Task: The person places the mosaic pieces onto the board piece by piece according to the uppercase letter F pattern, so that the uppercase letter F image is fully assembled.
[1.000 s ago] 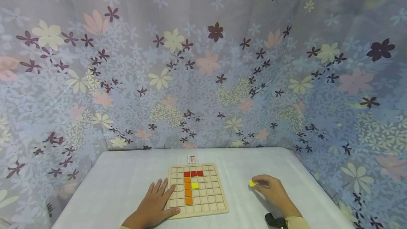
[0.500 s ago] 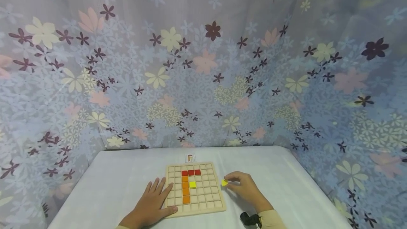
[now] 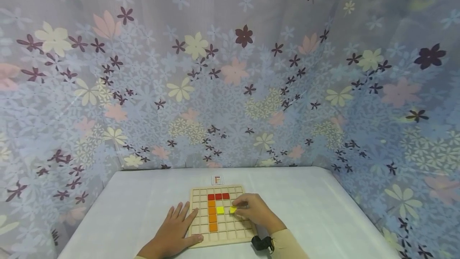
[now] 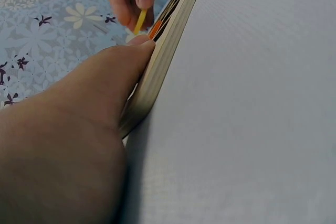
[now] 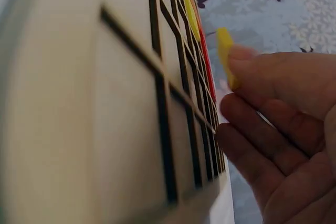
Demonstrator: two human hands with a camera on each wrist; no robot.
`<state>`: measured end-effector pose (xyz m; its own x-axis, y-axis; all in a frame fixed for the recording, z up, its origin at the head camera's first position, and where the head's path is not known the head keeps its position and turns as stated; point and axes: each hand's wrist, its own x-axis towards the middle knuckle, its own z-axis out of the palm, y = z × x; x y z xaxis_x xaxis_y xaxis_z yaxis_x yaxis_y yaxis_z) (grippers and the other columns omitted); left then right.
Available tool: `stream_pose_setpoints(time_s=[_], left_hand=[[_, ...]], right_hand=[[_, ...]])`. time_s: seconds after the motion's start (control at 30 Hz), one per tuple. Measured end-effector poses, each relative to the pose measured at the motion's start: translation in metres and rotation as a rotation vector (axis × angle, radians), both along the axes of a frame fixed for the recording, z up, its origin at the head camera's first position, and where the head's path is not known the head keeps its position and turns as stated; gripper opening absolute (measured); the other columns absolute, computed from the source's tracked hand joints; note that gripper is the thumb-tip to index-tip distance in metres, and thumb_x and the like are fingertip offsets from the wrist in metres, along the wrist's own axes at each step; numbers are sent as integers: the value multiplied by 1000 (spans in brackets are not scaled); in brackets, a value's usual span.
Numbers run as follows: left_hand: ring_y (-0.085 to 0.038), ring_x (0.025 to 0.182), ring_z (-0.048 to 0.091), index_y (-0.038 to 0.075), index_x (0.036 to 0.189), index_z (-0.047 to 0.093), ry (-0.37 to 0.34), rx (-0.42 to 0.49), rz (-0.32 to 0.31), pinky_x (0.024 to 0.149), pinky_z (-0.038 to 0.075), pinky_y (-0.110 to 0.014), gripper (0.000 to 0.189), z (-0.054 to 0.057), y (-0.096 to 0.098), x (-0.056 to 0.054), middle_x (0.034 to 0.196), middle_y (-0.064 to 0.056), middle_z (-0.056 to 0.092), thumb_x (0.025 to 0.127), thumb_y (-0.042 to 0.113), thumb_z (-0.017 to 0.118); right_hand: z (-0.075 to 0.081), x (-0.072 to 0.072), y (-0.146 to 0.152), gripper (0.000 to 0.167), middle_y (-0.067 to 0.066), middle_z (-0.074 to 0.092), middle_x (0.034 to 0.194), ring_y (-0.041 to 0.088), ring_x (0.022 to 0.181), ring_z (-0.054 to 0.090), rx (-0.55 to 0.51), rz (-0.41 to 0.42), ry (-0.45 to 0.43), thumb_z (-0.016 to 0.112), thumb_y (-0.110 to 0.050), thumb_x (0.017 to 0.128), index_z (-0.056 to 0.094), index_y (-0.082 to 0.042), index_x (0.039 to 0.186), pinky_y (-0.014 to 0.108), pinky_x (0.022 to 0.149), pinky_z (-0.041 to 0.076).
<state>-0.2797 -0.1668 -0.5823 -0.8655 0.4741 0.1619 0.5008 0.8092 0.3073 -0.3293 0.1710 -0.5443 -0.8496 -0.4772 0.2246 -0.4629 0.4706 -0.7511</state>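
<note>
A wooden grid board point(image 3: 222, 243) lies on the white table. Three red tiles point(image 3: 219, 196) form a row near its far side, and a column of orange tiles point(image 3: 213, 218) runs down from the leftmost one. Right of that column sits one yellow tile point(image 3: 220, 210) in a cell. My right hand point(image 3: 256, 211) pinches a second yellow tile point(image 5: 227, 59) between thumb and fingers, close over the board to the right of the first. My left hand point(image 3: 172, 229) rests on the board's left edge with its fingers spread and its thumb point(image 4: 139, 45) on the near-left corner.
A small pattern card point(image 3: 217, 180) lies just beyond the board's far edge. White cloth point(image 3: 305, 195) covers the table, and a floral curtain point(image 3: 230, 91) hangs behind and along both sides. A black wrist device point(image 3: 262, 244) is strapped on my right wrist.
My right hand has carried the pinched yellow tile leftward, from the table at the right to over the board. The left hand has stayed on the board's edge.
</note>
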Motion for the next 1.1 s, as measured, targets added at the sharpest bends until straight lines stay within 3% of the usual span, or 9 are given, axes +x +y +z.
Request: stream_pose_setpoints(time_s=[0.13,0.3,0.43,0.63,0.83,0.97,1.1], left_hand=[[-48,154,18,12,160,47,8,-25,9,118,10,-70,97,-5,-2,-2,167,-24,28,95,83,44],[-50,153,19,10,159,48,20,-14,1,117,11,-71,96,-6,-3,-2,166,-26,29,95,82,46],[-52,152,20,10,160,48,30,-4,-3,117,12,-73,94,-3,-3,-1,166,-27,29,96,79,49],[-51,153,20,10,159,48,22,-2,-2,117,11,-72,95,-4,-3,-2,166,-26,29,95,80,49],[-47,155,17,13,161,46,19,-26,18,119,8,-69,99,-9,-3,-3,168,-23,27,93,85,44],[-48,154,18,12,160,47,26,-21,13,118,9,-70,99,-10,-4,-5,168,-23,28,94,85,44],[-47,154,17,12,161,46,14,-23,10,119,9,-69,98,-9,-3,-5,168,-23,27,94,84,44]], right_hand=[[-1,-5,-11,22,-1,74,112,17,102,71,15,15,2,81,-2,93,79,-4,115,31,88,58],[-1,-8,-20,22,-2,75,110,12,100,71,64,10,39,82,-3,92,80,-6,113,28,87,57],[1,-11,-26,22,-5,75,110,10,100,69,130,-22,47,84,-5,91,81,-9,112,30,87,57],[1,-11,-30,24,-5,74,112,16,107,68,193,-72,35,87,-8,88,81,-12,111,40,94,55],[-3,-9,-26,27,-7,72,112,15,105,69,140,-61,34,87,-8,88,79,-11,114,35,91,56],[-7,-6,-20,25,-3,72,116,18,107,70,51,-21,52,82,-6,93,77,-7,118,31,90,57],[-5,-3,-9,21,1,72,120,27,109,69,-20,-16,113,75,-5,99,77,-5,120,38,91,58]])
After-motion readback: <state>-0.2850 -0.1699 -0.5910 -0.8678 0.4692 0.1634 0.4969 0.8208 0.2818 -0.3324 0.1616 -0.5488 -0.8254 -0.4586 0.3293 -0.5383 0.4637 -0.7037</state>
